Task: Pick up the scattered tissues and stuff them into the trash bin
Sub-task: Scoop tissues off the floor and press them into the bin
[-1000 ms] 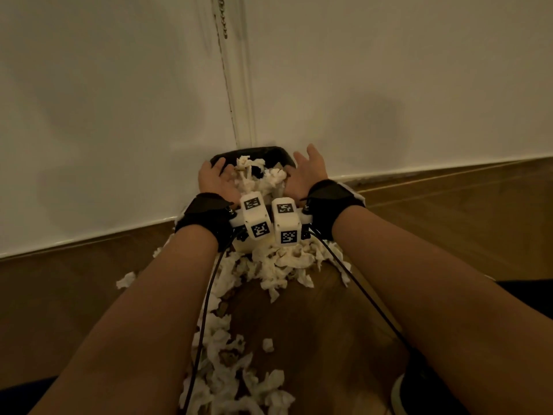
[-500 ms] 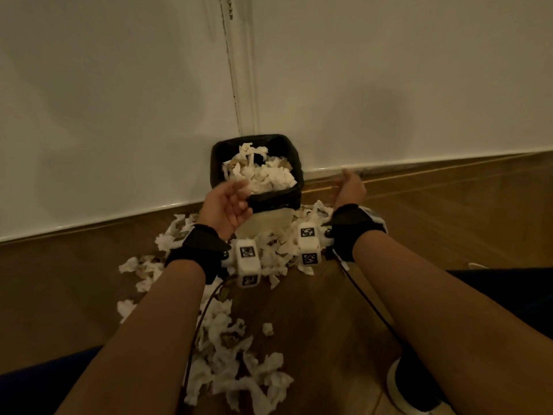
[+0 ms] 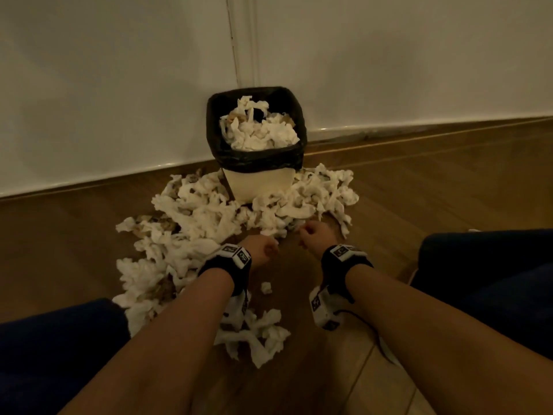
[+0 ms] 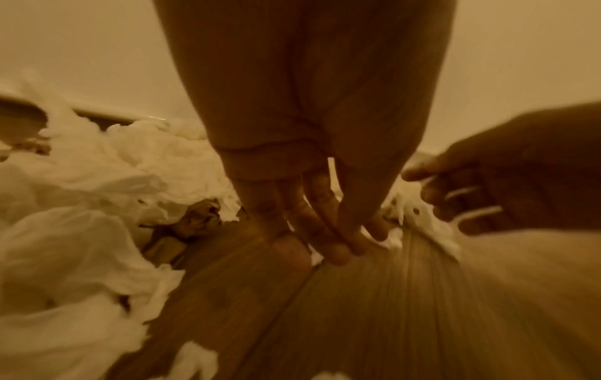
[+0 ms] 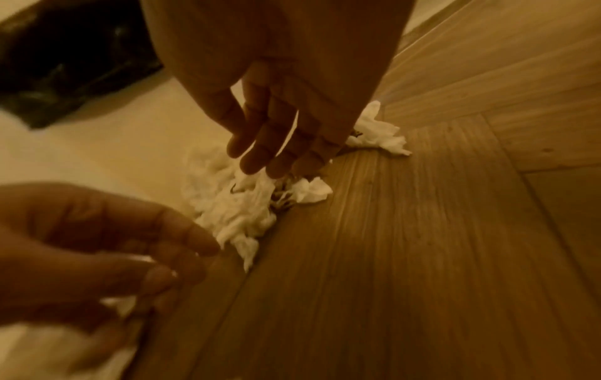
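Note:
The trash bin (image 3: 258, 187), cream with a black liner, stands against the wall and is heaped with white tissues (image 3: 260, 131). More scattered tissues (image 3: 209, 211) ring its base and trail toward me on the left. My left hand (image 3: 261, 250) and right hand (image 3: 312, 238) hang low over the wood floor just short of the pile, a small gap between them. In the left wrist view the left hand's fingers (image 4: 328, 231) point down, straight, tips near the floor beside tissue (image 4: 419, 218). The right hand's fingers (image 5: 276, 151) are loosely spread above a tissue clump (image 5: 240, 210). Neither holds anything.
A white wall (image 3: 119, 85) with a vertical trim strip runs behind the bin. A small tissue scrap (image 3: 266, 287) lies between my forearms, and another clump (image 3: 254, 333) is under the left one. My dark-clothed knees (image 3: 493, 271) flank the scene.
Both hands have left the top of the bin, where they pressed the tissues, and dropped back to the floor in front of the pile. The view has pulled back.

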Available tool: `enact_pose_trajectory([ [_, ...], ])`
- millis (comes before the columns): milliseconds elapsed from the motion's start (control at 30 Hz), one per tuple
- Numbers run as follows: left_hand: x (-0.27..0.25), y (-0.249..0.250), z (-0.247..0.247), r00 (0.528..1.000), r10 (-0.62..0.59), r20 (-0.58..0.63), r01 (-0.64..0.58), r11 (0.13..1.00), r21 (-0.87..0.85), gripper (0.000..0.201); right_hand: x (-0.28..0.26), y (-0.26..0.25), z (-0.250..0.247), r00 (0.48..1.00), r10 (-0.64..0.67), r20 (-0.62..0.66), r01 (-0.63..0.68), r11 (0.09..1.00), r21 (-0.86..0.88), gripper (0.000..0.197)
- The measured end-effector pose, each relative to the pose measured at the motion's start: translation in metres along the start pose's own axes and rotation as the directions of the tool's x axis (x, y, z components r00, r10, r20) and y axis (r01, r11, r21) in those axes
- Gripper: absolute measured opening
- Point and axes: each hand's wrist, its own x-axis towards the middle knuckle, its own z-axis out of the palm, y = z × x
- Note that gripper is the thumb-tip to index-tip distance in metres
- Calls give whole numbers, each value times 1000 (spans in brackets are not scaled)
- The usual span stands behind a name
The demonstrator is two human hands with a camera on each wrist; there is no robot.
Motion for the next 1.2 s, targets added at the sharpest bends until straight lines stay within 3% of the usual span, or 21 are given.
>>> enact_pose_trajectory([
  [133,-1,-1,21,996,-3,85,-15,978,209,26,-13,5,20,974,-39,222,111,940,-322,21],
  [333,-1,-15,50,991,6,136,-68,887,457,41,-28,21,56,835,135,534,215,812,-542,52],
  [433,-7,-15,58,989,-22,143,-53,863,503,34,-37,40,78,815,239,528,253,673,-695,98],
  [467,-8,-15,61,990,-28,140,-49,855,516,33,-40,45,85,818,244,520,256,656,-710,104],
  [533,-8,-14,65,991,-33,132,-41,855,517,33,-46,49,95,825,225,519,256,670,-697,98],
  [633,-10,-14,69,992,-35,124,-36,851,525,32,-50,51,101,826,200,527,216,751,-624,74],
  [700,-10,-15,70,996,-31,87,-16,871,492,28,-53,50,101,809,219,545,214,754,-621,90],
  [800,-11,-20,67,999,-39,-15,42,912,409,22,-66,42,99,776,180,605,367,650,-665,110],
  [933,-9,-26,63,994,-83,-66,97,964,248,25,-83,36,101,727,92,680,524,565,-637,94],
  [1000,-8,-29,60,992,-95,-84,109,976,188,25,-91,35,102,701,44,712,594,516,-618,73],
  [1067,-9,-32,56,992,-84,-92,99,980,175,23,-95,33,99,728,27,686,561,552,-617,53],
  [1200,-10,-37,53,991,-79,-111,94,985,146,23,-90,24,86,773,128,622,399,665,-632,42],
])
